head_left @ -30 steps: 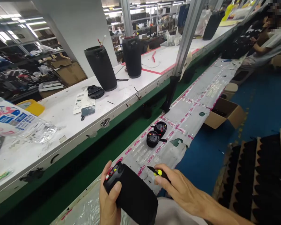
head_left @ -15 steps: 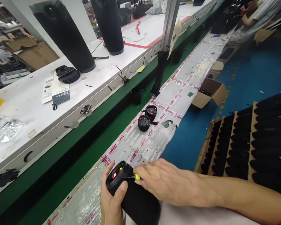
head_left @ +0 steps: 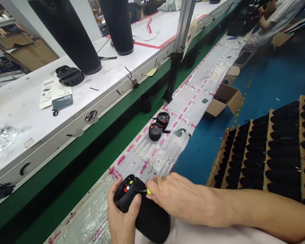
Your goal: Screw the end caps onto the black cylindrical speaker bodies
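A black fabric-covered cylinder (head_left: 152, 217) lies tilted at the bottom middle, its open end toward the upper left with red and yellow wires and a white connector inside. My left hand (head_left: 123, 217) is wrapped round that open end, the thumb on the near side of the rim. My right hand (head_left: 176, 196) is closed on a small yellow-handled tool (head_left: 148, 191), whose thin metal tip touches the cylinder just below the rim. Beyond my hands, two round black caps with wires (head_left: 155, 131) (head_left: 163, 118) stand side by side on the plastic-covered ledge (head_left: 142, 152).
On the white table (head_left: 91, 98) at left stand two tall black cylinders (head_left: 66, 37) (head_left: 118, 27), beside a black part (head_left: 69, 75) and tags. A metal post (head_left: 179, 44) rises at centre. Trays of black cylinders (head_left: 282, 149), an open carton (head_left: 225, 100) and a person (head_left: 274, 20) are at right.
The view has shifted slightly. My left hand and the cylinder have tilted a little, and the tool tip still touches it near the rim.
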Demonstrator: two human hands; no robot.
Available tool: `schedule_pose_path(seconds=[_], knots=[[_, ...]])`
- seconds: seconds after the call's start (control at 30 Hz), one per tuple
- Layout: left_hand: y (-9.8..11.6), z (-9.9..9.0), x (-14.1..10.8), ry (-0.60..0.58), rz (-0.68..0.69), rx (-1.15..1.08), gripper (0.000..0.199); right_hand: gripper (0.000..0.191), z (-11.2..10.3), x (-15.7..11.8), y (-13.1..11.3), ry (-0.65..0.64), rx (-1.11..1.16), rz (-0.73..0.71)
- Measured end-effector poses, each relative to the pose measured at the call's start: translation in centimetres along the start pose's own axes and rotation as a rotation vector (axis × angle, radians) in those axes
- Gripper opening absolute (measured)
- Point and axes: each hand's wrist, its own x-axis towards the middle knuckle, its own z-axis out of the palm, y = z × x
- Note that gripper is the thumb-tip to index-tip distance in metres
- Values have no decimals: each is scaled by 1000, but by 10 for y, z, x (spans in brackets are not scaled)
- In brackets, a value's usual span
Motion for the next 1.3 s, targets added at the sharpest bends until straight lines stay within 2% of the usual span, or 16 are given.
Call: schedule_pose_path(seconds=[0.13,0.33,0.43,0.53,0.63,0.73,0.8,0.83,0.97,1.03,1.1,1.2,1.3], knots=[[2,-1,-4,11,2,63,72,10,2,3,4,-23,21,-49],[4,2,-8,40,-10,36,72,7,8,4,0,-46,17,-79],[2,2,-6,76,1,51,70,11,11,6,-3,-44,21,-45],[1,0,-3,59,-13,45,67,14,10,10,-3,-88,86,20],[1,-4,1,-8,-66,-168,77,21,6,9,1,-87,367,64],[2,-7,5,-41,-231,-471,75,24,5,1,9,138,649,184],[0,-8,8,-35,-304,-568,72,28,8,-5,15,201,737,295],[-1,-9,10,-43,-300,-578,76,28,10,-7,19,156,768,354],[-7,-9,12,-155,-262,-649,90,27,21,-3,28,-175,1021,519],[-10,-7,13,-209,-306,-767,89,36,29,1,29,-244,1257,526],[-11,-4,13,-223,-329,-859,85,53,38,4,27,-308,1501,523],[-6,1,13,-180,-344,-904,75,69,48,6,23,-344,1714,515],[2,3,10,-146,-331,-807,72,69,49,6,20,-245,1761,524]])
